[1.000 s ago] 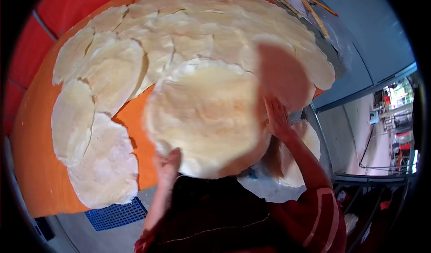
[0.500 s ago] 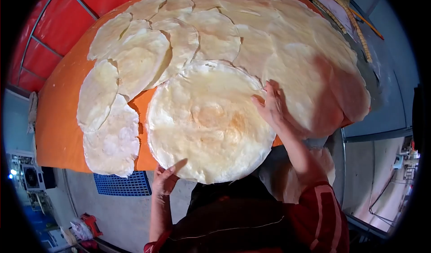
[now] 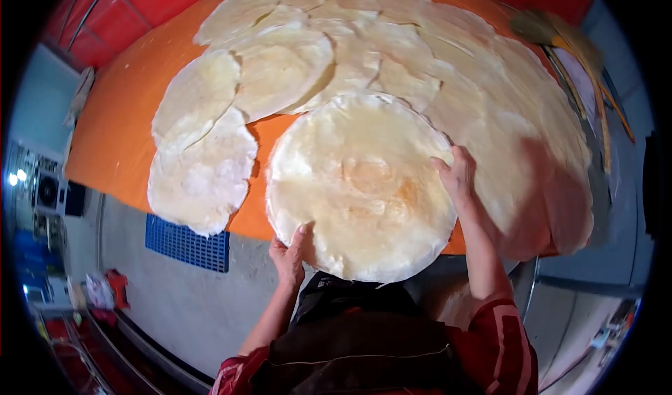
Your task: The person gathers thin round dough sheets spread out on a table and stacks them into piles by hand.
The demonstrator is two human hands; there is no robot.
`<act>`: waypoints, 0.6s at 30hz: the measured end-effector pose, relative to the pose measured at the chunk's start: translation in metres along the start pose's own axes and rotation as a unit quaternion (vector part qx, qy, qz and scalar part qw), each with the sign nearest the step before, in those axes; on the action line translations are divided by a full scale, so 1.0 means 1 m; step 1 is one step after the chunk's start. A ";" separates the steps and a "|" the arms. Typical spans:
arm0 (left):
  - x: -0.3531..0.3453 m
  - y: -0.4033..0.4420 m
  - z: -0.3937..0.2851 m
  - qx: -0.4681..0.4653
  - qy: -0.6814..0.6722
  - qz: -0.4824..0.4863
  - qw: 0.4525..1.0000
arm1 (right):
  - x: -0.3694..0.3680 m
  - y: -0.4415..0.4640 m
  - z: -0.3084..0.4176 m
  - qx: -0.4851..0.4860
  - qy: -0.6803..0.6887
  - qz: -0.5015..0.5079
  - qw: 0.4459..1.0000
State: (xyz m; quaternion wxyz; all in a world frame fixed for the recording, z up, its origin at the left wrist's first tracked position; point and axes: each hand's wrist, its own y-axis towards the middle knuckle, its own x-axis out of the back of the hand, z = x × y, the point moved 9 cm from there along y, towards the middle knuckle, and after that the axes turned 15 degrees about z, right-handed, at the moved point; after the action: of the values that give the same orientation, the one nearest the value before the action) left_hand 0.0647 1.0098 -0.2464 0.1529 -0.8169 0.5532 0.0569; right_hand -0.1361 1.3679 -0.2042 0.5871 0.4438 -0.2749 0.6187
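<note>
A large round flatbread (image 3: 336,220), pale with light brown patches and a thick whitish rim, is held in front of me over the near edge of the orange-covered table (image 3: 119,150). My left hand (image 3: 289,256) grips its lower left rim, thumb on top and fingers mostly hidden underneath. At the right rim, my right hand (image 3: 457,178) holds on with the thumb over the surface, its other fingers along the edge. Whether this is one sheet or several in a stack I cannot tell. Thin flatbread sheets (image 3: 280,73) lie overlapping just beyond it.
Another sheet (image 3: 199,178) hangs slightly over the table's front left edge. Below it a blue plastic crate (image 3: 187,244) stands on the grey floor (image 3: 140,283). Long sticks (image 3: 602,115) and a broom-like bundle (image 3: 532,27) rest at the far right. Red sheeting covers the back wall.
The view has shifted, so the table and sheets appear further right. My left hand has moved up along the rim, its thumb now pointing upward. Both hands still hold the flatbread.
</note>
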 end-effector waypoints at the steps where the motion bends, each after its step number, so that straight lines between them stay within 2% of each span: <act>1: 0.000 -0.001 0.000 0.009 -0.012 0.001 1.000 | 0.000 0.001 -0.001 0.001 -0.012 -0.009 1.000; 3: -0.002 -0.002 0.013 0.043 -0.096 0.080 0.991 | -0.004 0.000 0.004 0.004 -0.037 -0.018 0.999; 4: -0.012 -0.004 0.006 0.062 -0.158 0.128 0.977 | -0.005 0.001 0.004 -0.079 -0.046 0.039 0.995; 5: -0.021 -0.008 -0.002 0.077 -0.219 0.177 0.957 | 0.011 -0.004 0.031 -0.059 -0.133 -0.001 0.989; 7: -0.038 -0.018 -0.018 0.125 -0.272 0.265 0.917 | 0.028 -0.019 0.089 -0.007 -0.087 0.041 0.995; 8: -0.038 -0.019 -0.018 0.140 -0.281 0.296 0.902 | 0.028 -0.035 0.130 0.052 0.051 0.130 0.989; 9: -0.040 -0.022 -0.018 0.155 -0.289 0.332 0.884 | 0.021 -0.057 0.172 0.104 0.185 0.212 0.954; 11: -0.042 -0.015 -0.019 0.147 -0.252 0.334 0.896 | -0.008 -0.099 0.231 0.166 0.242 0.340 0.893; 13: -0.048 -0.006 -0.021 0.134 -0.231 0.353 0.897 | -0.033 -0.118 0.253 0.161 0.137 0.367 0.906; 18: -0.044 0.001 -0.010 0.152 -0.214 0.386 0.884 | -0.040 -0.112 0.239 0.081 0.276 0.376 0.881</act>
State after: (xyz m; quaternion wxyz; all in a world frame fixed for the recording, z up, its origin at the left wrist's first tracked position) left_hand 0.0460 1.0449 -0.2260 0.3560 -0.4736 0.7804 0.1998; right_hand 0.0232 1.1603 -0.1505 0.3242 0.1640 -0.1972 0.9106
